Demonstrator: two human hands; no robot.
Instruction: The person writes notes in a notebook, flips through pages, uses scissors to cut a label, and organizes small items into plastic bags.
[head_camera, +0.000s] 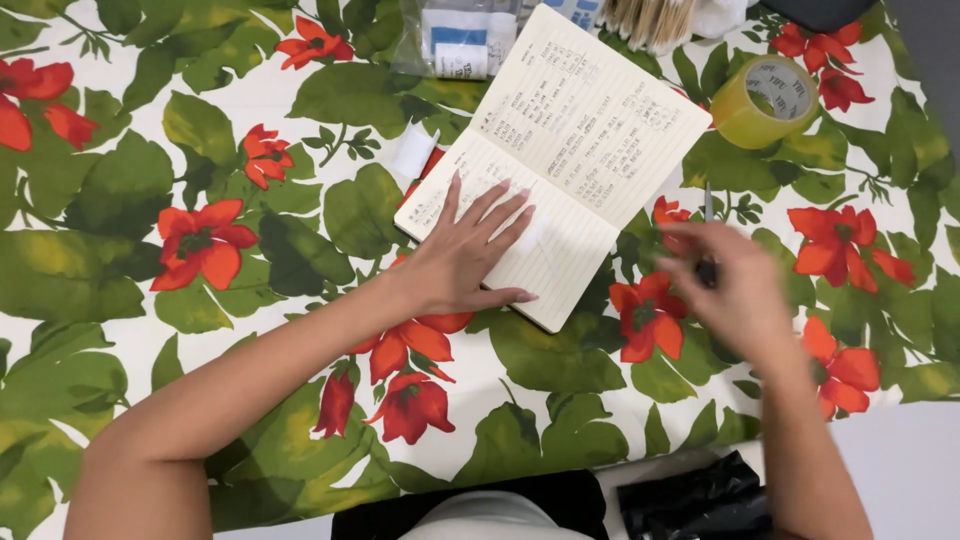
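Note:
An open notebook (560, 150) with handwritten lines lies tilted on a table covered by a floral cloth (200, 240) with red flowers and green leaves. My left hand (470, 255) rests flat on the notebook's lower page, fingers spread. My right hand (735, 295) is blurred, to the right of the notebook, and is closed around a thin dark pen (707, 230) whose tip points away from me.
A roll of yellowish clear tape (765, 100) sits at the upper right. A clear plastic bag with white and blue packets (455, 40) lies at the top, next to a bundle of wooden sticks (650, 18). A black plastic bag (695, 500) lies at the near edge.

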